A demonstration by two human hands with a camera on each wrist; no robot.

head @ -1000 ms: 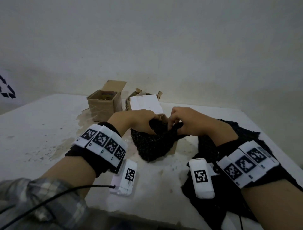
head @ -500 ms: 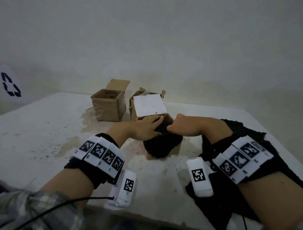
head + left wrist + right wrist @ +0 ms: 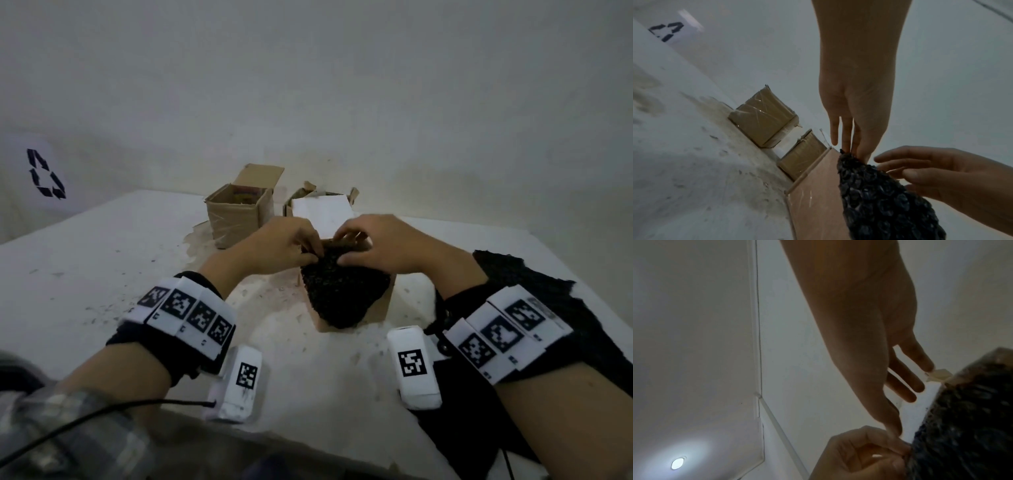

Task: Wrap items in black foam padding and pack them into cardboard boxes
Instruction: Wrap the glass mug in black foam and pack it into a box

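Observation:
A small cardboard box (image 3: 381, 310) stands mid-table with a black foam bundle (image 3: 342, 291) stuffed in it, foam bulging over its near side. Both hands are at the top far edge of the bundle. My left hand (image 3: 313, 251) pinches the foam's upper edge (image 3: 912, 451) with curled fingers. My right hand (image 3: 344, 246) lies over the top, fingers loosely spread (image 3: 906, 391), touching the foam and the box's far flap (image 3: 356, 240) without gripping. The left wrist view shows the box's side wall (image 3: 813, 203) and the foam (image 3: 879, 203). What the foam wraps is hidden.
Behind stand an open taped cardboard box (image 3: 236, 219) with something colourful inside, and another box with a white flap (image 3: 322, 209). A loose black foam sheet (image 3: 534, 284) lies under my right forearm. The white table (image 3: 85, 267) is stained; a wall is close behind.
A second ago both hands held the foam bundle up; then they pressed it down into the box. Now the fingers have shifted to the bundle's top far edge.

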